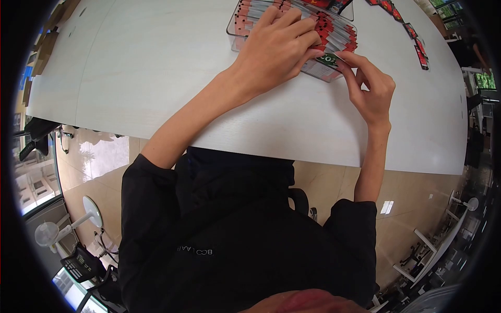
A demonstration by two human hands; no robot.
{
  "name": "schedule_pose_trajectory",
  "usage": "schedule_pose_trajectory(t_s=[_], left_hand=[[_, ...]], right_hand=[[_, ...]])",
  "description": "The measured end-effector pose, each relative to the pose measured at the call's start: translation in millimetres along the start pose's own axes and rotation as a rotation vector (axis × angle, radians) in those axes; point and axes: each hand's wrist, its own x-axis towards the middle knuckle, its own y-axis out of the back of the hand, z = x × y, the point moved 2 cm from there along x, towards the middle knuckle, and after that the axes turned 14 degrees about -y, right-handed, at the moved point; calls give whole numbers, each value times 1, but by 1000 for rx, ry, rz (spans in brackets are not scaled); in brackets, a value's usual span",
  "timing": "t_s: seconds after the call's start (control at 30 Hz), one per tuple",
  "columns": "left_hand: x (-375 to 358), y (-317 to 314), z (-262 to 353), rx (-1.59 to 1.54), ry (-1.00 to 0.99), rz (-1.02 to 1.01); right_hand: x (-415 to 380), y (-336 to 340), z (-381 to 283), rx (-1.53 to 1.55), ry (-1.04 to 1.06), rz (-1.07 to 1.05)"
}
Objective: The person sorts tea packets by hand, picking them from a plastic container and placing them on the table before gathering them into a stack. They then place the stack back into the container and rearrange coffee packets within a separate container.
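A clear plastic box (241, 43) stands on the table, packed with rows of thin red, white and grey packets (334, 32). Over the box is my left hand (279, 46), its fingers curled and its thumb at the left end of a small dark green packet (327, 59) with white lettering. My right hand (371, 86) pinches the right end of that packet between thumb and forefinger. The packet sits at the near right rim of the box. My left fingertips are partly hidden behind the hand.
Red-and-black packets (411, 31) lie in a line on the right of the white table (156, 68). Behind the box is another red-and-black item (339, 5), cut off by the frame. Cardboard boxes (44, 52) stand at the far left. The table's near edge runs before my body.
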Motion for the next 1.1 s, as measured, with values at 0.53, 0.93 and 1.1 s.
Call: schedule_pose_trajectory(t_s=[0.53,0.93,1.1], left_hand=[[0,2,4,57,-36,-16],[-1,4,10,-224,84,-26],[-1,1,12,-208,77,-50]], right_hand=[[-2,4,-3,-96,1,-70],[-4,-2,-3,-39,81,-20],[-6,-9,3,-49,-14,-104]])
